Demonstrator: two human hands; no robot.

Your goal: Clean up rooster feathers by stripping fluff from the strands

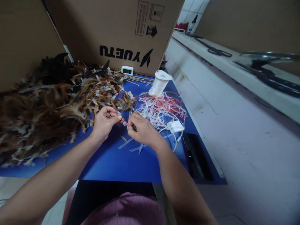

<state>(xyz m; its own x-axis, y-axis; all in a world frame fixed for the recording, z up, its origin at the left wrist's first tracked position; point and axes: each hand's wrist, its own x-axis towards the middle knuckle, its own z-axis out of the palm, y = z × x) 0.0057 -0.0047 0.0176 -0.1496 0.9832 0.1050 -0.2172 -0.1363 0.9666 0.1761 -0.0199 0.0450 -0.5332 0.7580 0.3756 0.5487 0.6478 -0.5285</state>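
Observation:
Over the blue tabletop (140,165), my left hand (104,122) pinches one end of a small bundle of grey feathers with red string (124,122). My right hand (143,128), fingers curled, closes on the other end, so the bundle stretches between both hands. Its exact form is too small to make out. Left of and behind my left hand spreads a large pile of brown, black and white feathers (93,90). Close to my right hand lies a tangle of red and clear ribbon strips (161,107).
Behind the ribbon tangle stands a white spool (159,83). A white charger (176,126) with a cable and a dark phone-like device (197,156) lie on the right. A small digital clock (127,70) and thin sticks (138,80) sit before a cardboard box (93,31). Scissors (217,51) rest on the ledge.

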